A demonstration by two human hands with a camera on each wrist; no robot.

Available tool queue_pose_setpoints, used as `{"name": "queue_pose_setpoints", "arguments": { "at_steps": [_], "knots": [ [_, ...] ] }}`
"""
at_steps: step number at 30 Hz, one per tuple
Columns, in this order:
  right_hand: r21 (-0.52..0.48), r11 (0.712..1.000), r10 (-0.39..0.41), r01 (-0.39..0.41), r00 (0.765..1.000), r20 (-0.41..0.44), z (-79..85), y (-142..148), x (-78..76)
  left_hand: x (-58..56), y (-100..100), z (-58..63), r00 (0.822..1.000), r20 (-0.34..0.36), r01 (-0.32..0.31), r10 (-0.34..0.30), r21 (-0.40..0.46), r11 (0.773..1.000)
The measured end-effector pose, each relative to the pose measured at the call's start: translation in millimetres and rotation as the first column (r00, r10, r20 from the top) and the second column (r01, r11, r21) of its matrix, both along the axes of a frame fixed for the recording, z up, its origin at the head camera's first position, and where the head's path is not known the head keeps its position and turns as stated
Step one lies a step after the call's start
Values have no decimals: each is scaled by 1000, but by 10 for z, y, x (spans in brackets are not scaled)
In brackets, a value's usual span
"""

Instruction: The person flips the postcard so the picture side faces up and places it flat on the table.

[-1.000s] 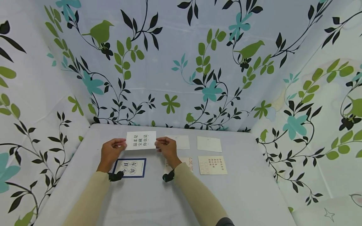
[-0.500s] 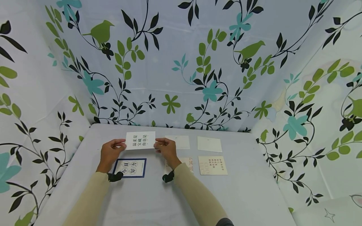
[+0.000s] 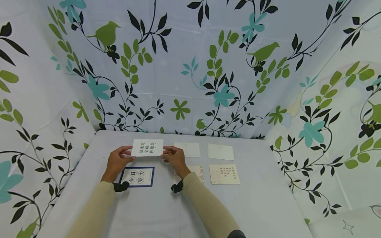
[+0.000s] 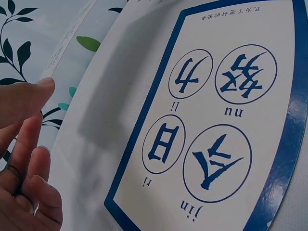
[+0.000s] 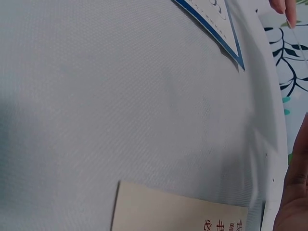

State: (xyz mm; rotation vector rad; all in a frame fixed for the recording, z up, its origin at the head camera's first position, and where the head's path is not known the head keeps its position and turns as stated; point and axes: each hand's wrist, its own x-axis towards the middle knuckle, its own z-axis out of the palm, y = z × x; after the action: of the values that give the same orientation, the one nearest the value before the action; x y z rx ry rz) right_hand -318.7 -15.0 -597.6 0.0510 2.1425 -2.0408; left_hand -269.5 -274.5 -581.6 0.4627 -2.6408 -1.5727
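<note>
A white card (image 3: 147, 147) with black Chinese characters is held up over the back left of the table, text facing me. My left hand (image 3: 116, 163) pinches its left edge, thumb at the lower corner. At the opposite edge, my right hand (image 3: 176, 161) pinches it too. The left wrist view shows this card (image 4: 67, 45) nearly edge-on by the left thumb, with a shadow on the cloth below. Below the hands lies a blue-bordered card (image 3: 137, 177) with circled blue characters, its left side partly hidden by the left wrist.
Two blank-looking pale cards lie in the back row, one in the middle (image 3: 190, 149) and one at the right (image 3: 221, 152). Before them are two cream cards with red text, one (image 3: 197, 172) partly behind the right wrist, the other (image 3: 224, 174) fully visible. Patterned curtains surround the white table (image 3: 160, 215).
The held card has tipped slightly and looks a little shorter. The left thumb has shifted to its lower corner and the left fingers have spread. The other cards stay put.
</note>
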Motion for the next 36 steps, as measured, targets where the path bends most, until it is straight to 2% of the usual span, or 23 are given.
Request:
{"name": "queue_pose_setpoints", "arguments": {
  "at_steps": [12, 25, 36],
  "knots": [
    [100, 995, -6, 8, 1000, -18, -26, -26, 23, 8, 16, -30, 1000, -23, -22, 20, -87, 996],
    [237, 971, -42, 43, 999, -7, -39, -110, 42, 18, 56, -36, 998, -33, -59, 55, -133, 989],
    [255, 966, -36, 31, 999, 18, -27, -148, 66, -1, 39, -135, 997, -52, -64, 54, -199, 978]
  ]
}}
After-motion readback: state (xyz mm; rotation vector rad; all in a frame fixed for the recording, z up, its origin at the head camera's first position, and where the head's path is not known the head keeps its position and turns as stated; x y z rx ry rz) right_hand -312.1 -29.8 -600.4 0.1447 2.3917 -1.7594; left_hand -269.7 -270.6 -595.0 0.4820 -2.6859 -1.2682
